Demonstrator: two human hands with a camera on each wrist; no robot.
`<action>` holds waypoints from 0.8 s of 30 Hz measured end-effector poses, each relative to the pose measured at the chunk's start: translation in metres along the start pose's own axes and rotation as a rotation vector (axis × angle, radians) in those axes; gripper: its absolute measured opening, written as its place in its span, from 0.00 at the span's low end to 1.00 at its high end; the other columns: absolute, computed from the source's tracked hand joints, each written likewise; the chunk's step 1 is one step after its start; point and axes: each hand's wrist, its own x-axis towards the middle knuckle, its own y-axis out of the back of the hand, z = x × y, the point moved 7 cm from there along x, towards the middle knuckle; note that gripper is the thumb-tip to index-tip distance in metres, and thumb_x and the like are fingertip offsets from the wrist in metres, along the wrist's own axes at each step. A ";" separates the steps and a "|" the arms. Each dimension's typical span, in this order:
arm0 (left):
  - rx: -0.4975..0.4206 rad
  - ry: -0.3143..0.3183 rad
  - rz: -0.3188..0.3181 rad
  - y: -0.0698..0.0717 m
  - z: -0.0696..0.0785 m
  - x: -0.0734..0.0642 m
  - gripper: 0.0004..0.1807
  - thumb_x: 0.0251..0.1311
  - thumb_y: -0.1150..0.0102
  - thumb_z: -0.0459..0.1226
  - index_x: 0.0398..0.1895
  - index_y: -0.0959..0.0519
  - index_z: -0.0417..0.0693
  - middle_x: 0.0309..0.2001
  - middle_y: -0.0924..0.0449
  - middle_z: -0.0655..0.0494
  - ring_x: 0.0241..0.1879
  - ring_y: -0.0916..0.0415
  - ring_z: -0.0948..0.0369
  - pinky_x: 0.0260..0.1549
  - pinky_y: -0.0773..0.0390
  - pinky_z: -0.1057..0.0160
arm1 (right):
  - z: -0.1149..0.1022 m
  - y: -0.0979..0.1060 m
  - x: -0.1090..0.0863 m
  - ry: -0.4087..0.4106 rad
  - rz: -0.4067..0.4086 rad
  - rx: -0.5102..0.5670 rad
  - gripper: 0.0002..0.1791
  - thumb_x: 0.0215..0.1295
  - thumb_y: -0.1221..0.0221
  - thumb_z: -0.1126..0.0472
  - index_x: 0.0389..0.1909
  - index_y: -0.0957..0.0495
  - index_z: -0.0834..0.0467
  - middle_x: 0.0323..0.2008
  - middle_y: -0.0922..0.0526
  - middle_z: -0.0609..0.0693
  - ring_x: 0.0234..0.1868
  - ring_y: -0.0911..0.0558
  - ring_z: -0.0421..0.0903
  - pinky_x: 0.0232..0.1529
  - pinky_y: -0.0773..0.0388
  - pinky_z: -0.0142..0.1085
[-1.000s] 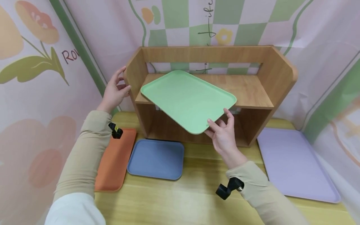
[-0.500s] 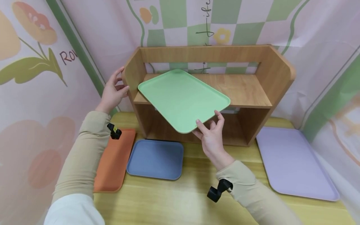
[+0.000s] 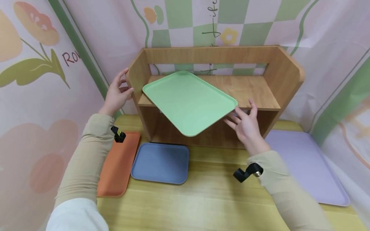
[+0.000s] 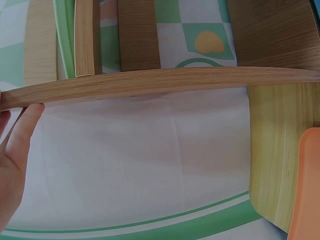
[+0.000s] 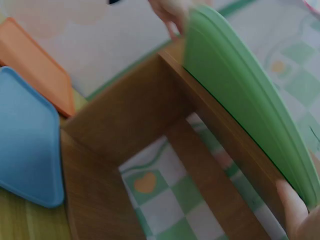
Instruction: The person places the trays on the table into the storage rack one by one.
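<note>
The outer side of the wooden shelf (image 3: 167,56) is touched by the left hand (image 3: 115,93), with its fingers a little apart and not wrapped round the wood. Between the two hands, the green tray (image 3: 189,101) is laid slantwise on the shelf's upper board, and one corner is poked out past the front edge. By the right hand (image 3: 245,126), the tray's near corner is met with fingers spread wide; nothing is clasped, and it cannot be told how firmly the tray is touched. Below the left hand, the orange tray (image 3: 119,163) is partly covered by the left sleeve (image 3: 83,163). Left of the right hand and lower down, the blue tray (image 3: 160,163) is set on the table (image 3: 202,199), just beside the orange one. Right of the right hand, the purple tray (image 3: 309,160) is partly hidden by the right sleeve (image 3: 292,189).
</note>
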 end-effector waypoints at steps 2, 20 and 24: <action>0.002 -0.001 0.001 0.000 0.000 0.001 0.39 0.65 0.50 0.29 0.71 0.48 0.76 0.65 0.37 0.45 0.59 0.29 0.48 0.46 0.18 0.58 | -0.004 0.004 0.006 -0.050 -0.046 0.050 0.43 0.69 0.48 0.63 0.71 0.66 0.34 0.46 0.27 0.50 0.42 0.18 0.43 0.39 0.16 0.37; 0.008 -0.006 0.004 0.000 -0.002 0.002 0.39 0.65 0.49 0.29 0.71 0.48 0.75 0.65 0.37 0.45 0.58 0.29 0.48 0.45 0.18 0.57 | 0.003 0.005 0.015 -0.165 -0.130 0.114 0.18 0.69 0.51 0.69 0.57 0.39 0.52 0.41 0.24 0.50 0.41 0.20 0.43 0.40 0.18 0.34; 0.014 -0.005 0.008 0.001 -0.001 0.002 0.39 0.65 0.49 0.30 0.71 0.48 0.75 0.65 0.38 0.45 0.58 0.29 0.48 0.45 0.18 0.58 | 0.004 0.005 0.008 -0.181 -0.130 0.108 0.20 0.68 0.49 0.69 0.57 0.38 0.51 0.42 0.24 0.51 0.41 0.20 0.44 0.40 0.17 0.34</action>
